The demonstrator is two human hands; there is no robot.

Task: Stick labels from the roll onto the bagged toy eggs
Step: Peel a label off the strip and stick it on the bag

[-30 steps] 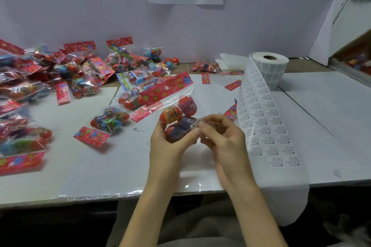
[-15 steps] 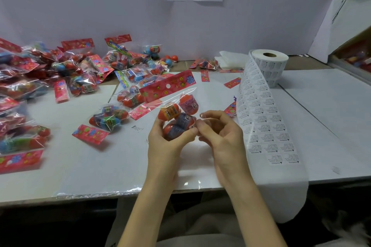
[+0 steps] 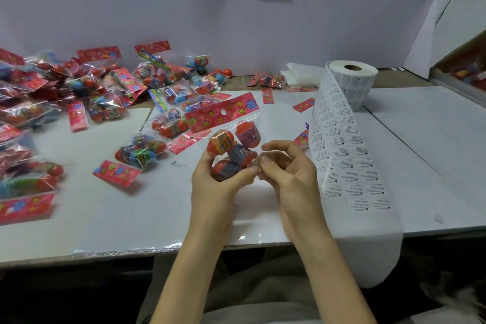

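Since a second ago the label (image 3: pixel 254 164) sits pressed on the bag of eggs (image 3: pixel 231 150); left hand (image 3: pixel 214 184) fingers grasping bag, right hand (image 3: pixel 286 173) fingers pinching label at its 3 o'clock edge—sticking nearly done.

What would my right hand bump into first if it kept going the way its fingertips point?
The right hand points left, fingertips pinching at the bag of eggs held by the left hand. It would likely press into that bag first; they look nearly touching already.
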